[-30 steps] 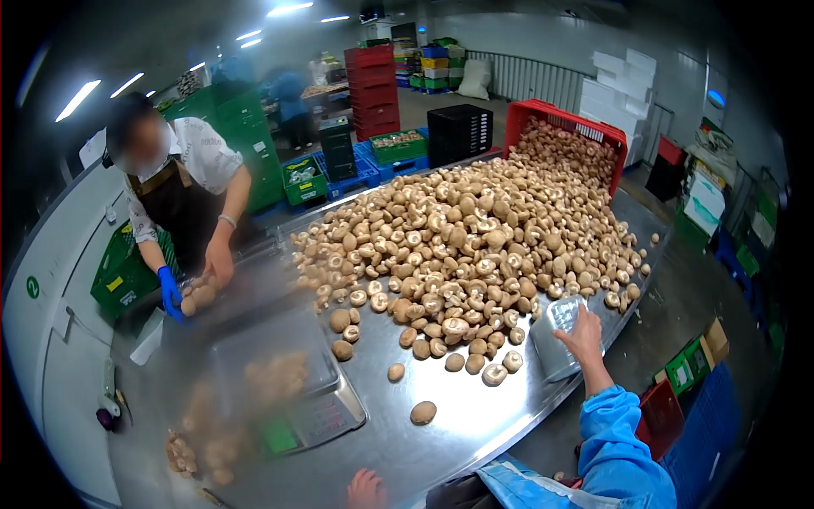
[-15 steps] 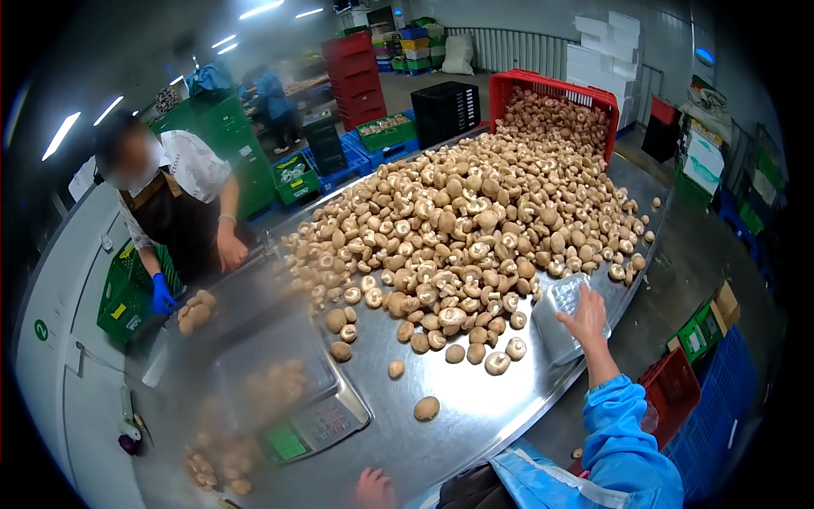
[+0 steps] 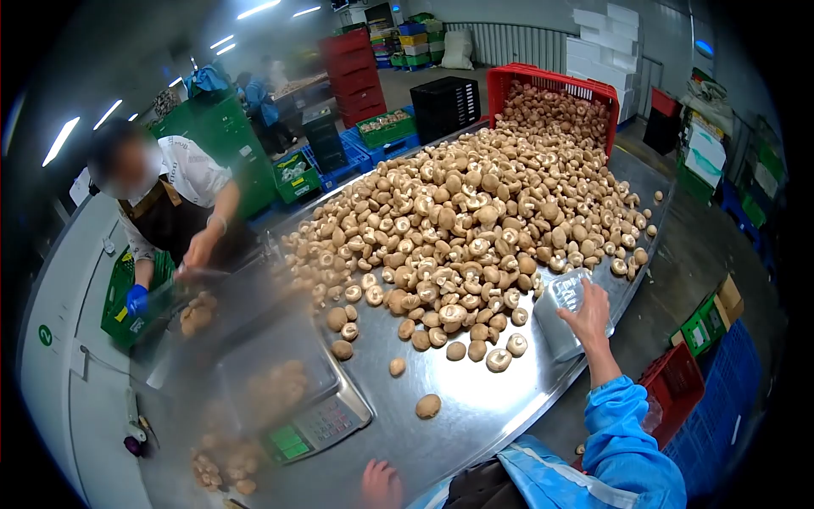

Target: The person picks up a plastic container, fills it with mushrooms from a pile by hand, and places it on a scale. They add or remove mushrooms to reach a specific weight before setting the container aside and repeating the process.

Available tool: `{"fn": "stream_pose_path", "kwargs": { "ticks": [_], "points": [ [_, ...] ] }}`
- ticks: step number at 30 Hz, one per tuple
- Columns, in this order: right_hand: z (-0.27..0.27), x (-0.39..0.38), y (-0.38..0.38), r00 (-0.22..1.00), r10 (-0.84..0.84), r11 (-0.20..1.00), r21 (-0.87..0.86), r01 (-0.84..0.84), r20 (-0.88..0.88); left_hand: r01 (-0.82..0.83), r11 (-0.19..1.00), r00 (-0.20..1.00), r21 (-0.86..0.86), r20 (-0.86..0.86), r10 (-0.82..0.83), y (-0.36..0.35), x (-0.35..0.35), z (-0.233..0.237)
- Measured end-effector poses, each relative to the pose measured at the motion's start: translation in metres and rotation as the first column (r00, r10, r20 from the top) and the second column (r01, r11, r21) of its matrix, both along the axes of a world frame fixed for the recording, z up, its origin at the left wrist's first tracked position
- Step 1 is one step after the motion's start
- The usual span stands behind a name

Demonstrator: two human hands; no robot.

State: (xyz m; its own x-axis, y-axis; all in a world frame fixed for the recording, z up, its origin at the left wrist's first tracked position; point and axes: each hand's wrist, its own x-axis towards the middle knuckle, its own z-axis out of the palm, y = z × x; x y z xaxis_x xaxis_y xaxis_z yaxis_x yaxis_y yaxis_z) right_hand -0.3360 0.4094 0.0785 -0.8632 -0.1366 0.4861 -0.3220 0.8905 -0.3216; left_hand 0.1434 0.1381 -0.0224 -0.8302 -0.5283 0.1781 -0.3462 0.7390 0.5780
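Observation:
My right hand (image 3: 588,320) reaches to the right side of the steel table (image 3: 475,399). Its thumb and fingers grip the edge of a stack of clear plastic trays (image 3: 555,335). My left hand (image 3: 381,486) is low at the table's near edge, partly blurred, with its fingers loosely apart and nothing visible in them. A large heap of brown mushrooms (image 3: 475,220) spreads over the table beyond both hands. One loose mushroom (image 3: 428,406) lies between them. Left of it stands a digital scale (image 3: 326,420), its top hazy, with a tray of mushrooms on it.
A tipped red crate (image 3: 553,75) spills mushrooms at the far end. Across the table, a co-worker (image 3: 182,191) wears a blue glove (image 3: 137,299) beside a green crate (image 3: 119,310). A red crate (image 3: 674,390) and blue pallet (image 3: 721,416) stand at right.
The co-worker's bare hand has moved left and up, and the blue-gloved hand has shifted down and left. My left hand has moved slightly right; my right hand stays on the trays.

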Motion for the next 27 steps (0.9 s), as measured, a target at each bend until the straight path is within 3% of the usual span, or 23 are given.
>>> {"fn": "stream_pose_path", "kwargs": {
  "ticks": [6,9,10,11,13,14,15,17,18,21,22,25,27],
  "points": [
    [0.033,0.021,-0.002,0.994,0.092,0.995,-0.02,-0.093,-0.051,0.132,0.991,0.981,-0.002,-0.141,-0.131,0.017,-0.081,-0.011],
    [0.071,0.06,-0.019,0.955,0.298,0.941,-0.173,-0.29,0.016,0.302,0.917,0.942,0.259,-0.231,-0.245,0.011,-0.126,0.042],
    [0.061,0.07,-0.022,0.896,0.428,0.888,-0.237,-0.393,0.12,0.286,0.892,0.946,0.35,-0.25,-0.205,0.011,-0.142,0.06],
    [0.051,0.082,-0.025,0.809,0.549,0.822,-0.311,-0.477,0.21,0.271,0.857,0.95,0.439,-0.266,-0.165,0.01,-0.159,0.078],
    [0.066,0.111,-0.048,0.314,0.761,0.643,-0.597,-0.48,0.568,0.282,0.81,0.936,0.514,-0.334,-0.114,0.012,-0.194,0.111],
    [0.056,0.12,-0.056,0.074,0.806,0.569,-0.734,-0.372,0.587,0.304,0.809,0.916,0.504,-0.387,-0.104,0.014,-0.209,0.128],
    [0.039,0.128,-0.063,-0.168,0.825,0.501,-0.836,-0.223,0.539,0.323,0.808,0.895,0.493,-0.437,-0.092,0.015,-0.217,0.134],
    [0.002,0.145,-0.07,-0.441,0.867,0.334,-0.928,0.166,0.233,0.451,0.754,0.887,0.477,-0.333,-0.32,-0.003,-0.219,0.118],
    [0.018,0.149,-0.076,-0.472,0.86,0.334,-0.913,0.234,0.194,0.51,0.715,0.86,0.478,-0.275,-0.43,-0.009,-0.219,0.112],
    [0.008,0.14,-0.072,-0.44,0.881,0.377,-0.818,0.433,0.173,0.249,0.489,0.965,0.836,-0.17,-0.201,-0.002,-0.213,0.104],
    [-0.007,0.137,-0.064,-0.397,0.917,0.259,-0.815,0.518,0.04,0.188,0.472,0.979,0.861,-0.125,-0.162,-0.001,-0.212,0.097],
    [-0.014,0.119,-0.046,-0.177,0.968,0.249,-0.648,0.72,0.176,0.045,0.348,0.998,0.936,-0.059,0.03,0.004,-0.208,0.082],
    [-0.029,0.113,-0.037,-0.029,0.945,0.272,-0.736,0.62,0.324,-0.004,0.276,0.993,0.961,-0.028,0.111,0.007,-0.207,0.064]
  ]
}}
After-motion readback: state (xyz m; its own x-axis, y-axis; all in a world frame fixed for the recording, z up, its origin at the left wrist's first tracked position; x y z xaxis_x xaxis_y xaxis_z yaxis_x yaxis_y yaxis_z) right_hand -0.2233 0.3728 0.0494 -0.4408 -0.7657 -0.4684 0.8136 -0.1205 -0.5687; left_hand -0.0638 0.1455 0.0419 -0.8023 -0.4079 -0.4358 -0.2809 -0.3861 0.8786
